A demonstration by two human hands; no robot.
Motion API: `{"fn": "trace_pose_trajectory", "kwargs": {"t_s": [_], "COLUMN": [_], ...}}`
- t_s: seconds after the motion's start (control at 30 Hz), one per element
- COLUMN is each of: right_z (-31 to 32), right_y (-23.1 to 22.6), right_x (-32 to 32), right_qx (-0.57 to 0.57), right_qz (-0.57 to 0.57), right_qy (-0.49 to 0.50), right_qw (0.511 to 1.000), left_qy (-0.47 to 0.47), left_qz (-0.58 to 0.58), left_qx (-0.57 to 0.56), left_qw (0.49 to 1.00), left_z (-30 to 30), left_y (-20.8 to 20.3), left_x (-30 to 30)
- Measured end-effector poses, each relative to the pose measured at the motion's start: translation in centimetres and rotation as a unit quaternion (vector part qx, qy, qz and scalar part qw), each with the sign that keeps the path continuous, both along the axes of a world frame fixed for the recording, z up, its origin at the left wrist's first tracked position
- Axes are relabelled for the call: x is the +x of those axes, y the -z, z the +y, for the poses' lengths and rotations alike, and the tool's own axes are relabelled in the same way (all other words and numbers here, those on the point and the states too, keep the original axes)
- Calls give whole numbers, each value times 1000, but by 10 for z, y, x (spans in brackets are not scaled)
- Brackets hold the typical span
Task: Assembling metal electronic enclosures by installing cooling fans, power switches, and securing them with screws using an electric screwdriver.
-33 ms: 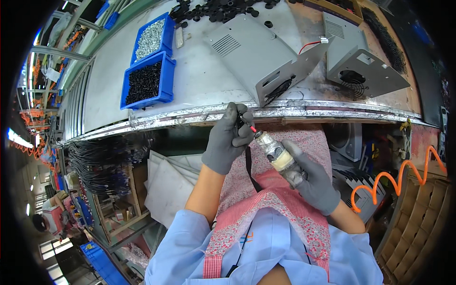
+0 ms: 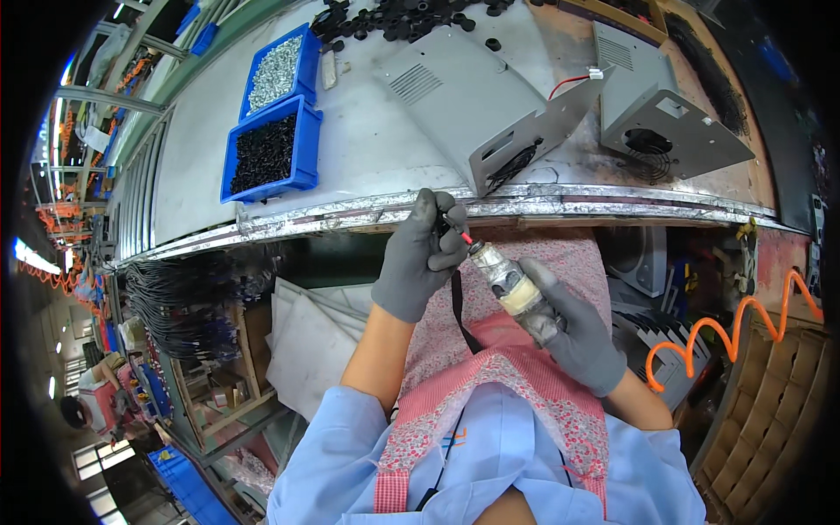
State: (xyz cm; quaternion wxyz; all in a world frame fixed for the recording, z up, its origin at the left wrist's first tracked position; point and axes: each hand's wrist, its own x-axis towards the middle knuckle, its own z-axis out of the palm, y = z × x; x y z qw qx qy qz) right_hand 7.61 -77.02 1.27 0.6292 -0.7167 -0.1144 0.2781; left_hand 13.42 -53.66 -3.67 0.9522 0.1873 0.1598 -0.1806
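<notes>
In front of the workbench edge, my right hand, in a grey glove, is wrapped round a tape-covered power screwdriver. Its red-collared bit points up and left toward my other hand. My left hand, gloved in grey too, has its fingers closed in a pinch round a small black piece at the bit's tip. Most of that piece is hidden by the fingers. Beyond the hands, a bent grey metal panel lies on the bench, with a black fan grille in its upright face.
A blue bin of black screws and another blue bin of silver hardware stand at the left. A second grey panel sits to the right. Black caps lie scattered at the back. An orange coiled hose hangs at the right.
</notes>
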Motion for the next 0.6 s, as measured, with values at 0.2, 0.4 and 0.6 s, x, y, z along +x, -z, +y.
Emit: {"fn": "trace_pose_trajectory", "kwargs": {"t_s": [0.2,0.4,0.6], "right_z": [-1,-5,-5], "right_y": [3,-4,-3], "right_x": [-4,-1,-1], "right_qx": [35,53,75], "right_qz": [11,30,33], "right_qy": [20,17,28], "right_qw": [999,998,996], "left_qy": [24,7,-9], "left_qz": [-51,-51,-65], "left_qx": [-24,92,133], "left_qw": [998,994,989], "left_z": [-3,-4,2], "left_y": [6,-12,-14], "left_x": [1,-1,-1]}}
